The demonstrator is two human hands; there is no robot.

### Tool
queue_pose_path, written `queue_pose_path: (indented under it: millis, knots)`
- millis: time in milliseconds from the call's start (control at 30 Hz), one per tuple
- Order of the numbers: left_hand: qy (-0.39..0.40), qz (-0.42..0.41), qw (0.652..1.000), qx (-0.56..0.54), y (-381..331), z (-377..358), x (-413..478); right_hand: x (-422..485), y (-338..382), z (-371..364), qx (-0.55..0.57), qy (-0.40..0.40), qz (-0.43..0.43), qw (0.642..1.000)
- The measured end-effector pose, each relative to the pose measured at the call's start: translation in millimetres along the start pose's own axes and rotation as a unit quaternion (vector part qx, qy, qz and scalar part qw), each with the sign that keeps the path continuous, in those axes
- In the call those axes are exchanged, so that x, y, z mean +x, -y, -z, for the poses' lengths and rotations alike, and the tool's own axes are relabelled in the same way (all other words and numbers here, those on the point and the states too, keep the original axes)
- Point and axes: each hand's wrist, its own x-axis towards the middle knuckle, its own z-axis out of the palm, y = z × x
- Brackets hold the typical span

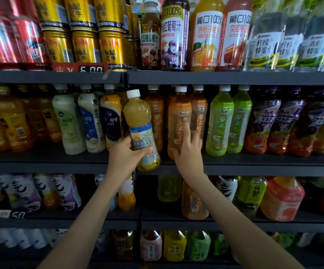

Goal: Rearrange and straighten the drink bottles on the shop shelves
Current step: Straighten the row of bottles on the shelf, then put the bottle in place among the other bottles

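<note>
The middle shelf (254, 160) shows two hands (122, 154), one yellow bottle (140, 129), three milk-tea bottles (91, 121) and two light-green bottles (218, 121).

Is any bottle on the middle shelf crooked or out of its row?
Yes. The yellow juice bottle leans left at its top, in front of the row, gripped low by the left hand. The right hand touches an orange tea bottle that seems to stand forward of its neighbours.

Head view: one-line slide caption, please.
At the middle shelf, left hand grips a tilted pale-yellow juice bottle while right hand touches an orange tea bottle.
</note>
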Motion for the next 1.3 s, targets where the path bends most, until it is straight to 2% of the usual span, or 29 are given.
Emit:
queue_pose_path:
  millis: [500, 600, 700, 767, 867, 1000, 1067, 1167, 1233, 1300]
  knots:
    - [0.011, -0.009, 0.999, 0.033, 2.9, -9.0, 3.0, 22.3, 16.9, -22.5, -0.087, 0.036, -0.091, 0.991]
    - [0.019, -0.001, 0.999, 0.037, -2.1, -6.8, -0.6, 16.6, 16.5, -14.5, -0.049, 0.05, -0.084, 0.994]
    - [0.033, 0.019, 0.999, 0.032, -6.9, -2.2, -8.2, -2.2, 15.1, 0.6, 0.074, 0.04, -0.026, 0.996]
    - [0.041, 0.035, 0.998, 0.026, -9.0, 0.0, -16.7, -15.9, 14.2, 13.1, 0.19, 0.042, -0.021, 0.981]
    - [0.05, 0.056, 0.996, 0.048, -14.7, 1.9, -33.8, -32.9, 23.0, 34.1, 0.296, 0.123, -0.073, 0.944]
    - [0.051, 0.097, 0.989, 0.097, -18.5, 4.8, -61.6, -45.0, 49.6, 46.5, 0.291, 0.247, -0.118, 0.917]
    - [0.033, 0.108, 0.986, 0.122, -19.1, 6.3, -79.7, -49.7, 60.4, 45.7, 0.273, 0.28, -0.145, 0.909]
    - [0.009, 0.128, 0.977, 0.171, -20.3, 17.0, -107.7, -62.7, 71.1, 42.3, 0.277, 0.307, -0.143, 0.899]
    - [0.018, 0.141, 0.976, 0.166, -19.5, 34.0, -122.4, -74.8, 78.1, 38.4, 0.317, 0.332, -0.158, 0.874]
    - [0.04, 0.165, 0.977, 0.127, -20.4, 56.3, -134.1, -85.2, 85.7, 32.3, 0.376, 0.359, -0.191, 0.833]
